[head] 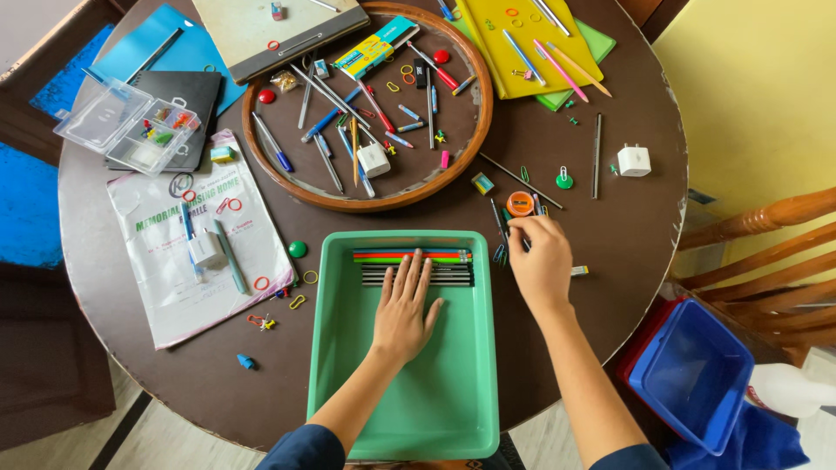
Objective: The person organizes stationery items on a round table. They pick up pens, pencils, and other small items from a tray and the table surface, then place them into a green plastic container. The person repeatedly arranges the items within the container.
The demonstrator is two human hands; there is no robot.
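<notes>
Left hand (402,306) flat, fingers spread, on my row of pencils (416,266) in the green plastic tray (453,409) | right hand (540,261) pinching pens (500,228) beside the tray's right rim | much stationery unsorted in the round wooden tray (470,139).

Round brown table (610,226), yellow wall (749,96), wooden chair (766,226).

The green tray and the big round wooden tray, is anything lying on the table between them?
In the head view, the brown table looks bare between the green tray and the round wooden tray; a green ball sits just left.
</notes>
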